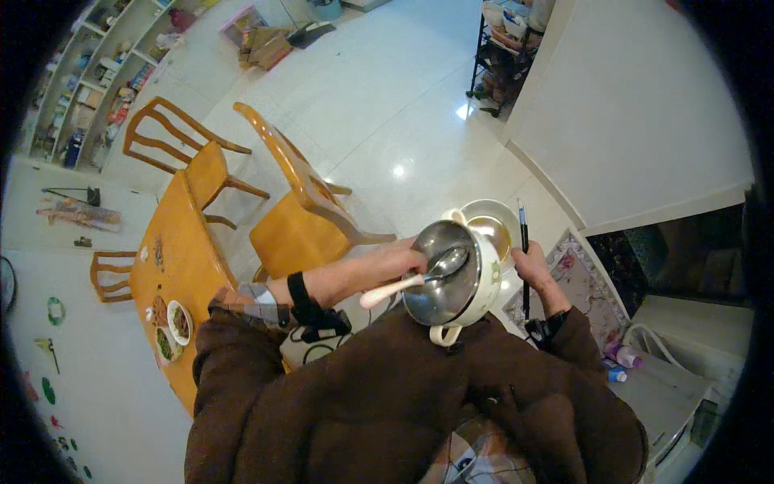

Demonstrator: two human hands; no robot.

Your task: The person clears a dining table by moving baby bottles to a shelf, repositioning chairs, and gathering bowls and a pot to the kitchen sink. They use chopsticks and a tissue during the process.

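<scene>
My left hand (pixel 411 260) grips the near side of a cream enamel-like pot (pixel 488 284) with a steel interior and two loop handles. A steel ladle or large spoon (pixel 450 261) with a pale pink handle lies across its opening. My right hand (pixel 532 263) holds black chopsticks (pixel 525 230) with silvery ends, together with the edge of a round metal bowl (pixel 484 209). Yellowish liquid shows in that bowl, partly hidden behind the pot. Which fingers bear the bowl cannot be seen.
A wooden table (pixel 175 224) with dishes of food (pixel 180 322) stands at left, with a wooden chair (pixel 302 230) close to my left arm. A white wall (pixel 629 115), a floral mat (pixel 565 272) and a grey-topped cabinet (pixel 659 387) are at right. A black rack (pixel 474 66) stands farther off.
</scene>
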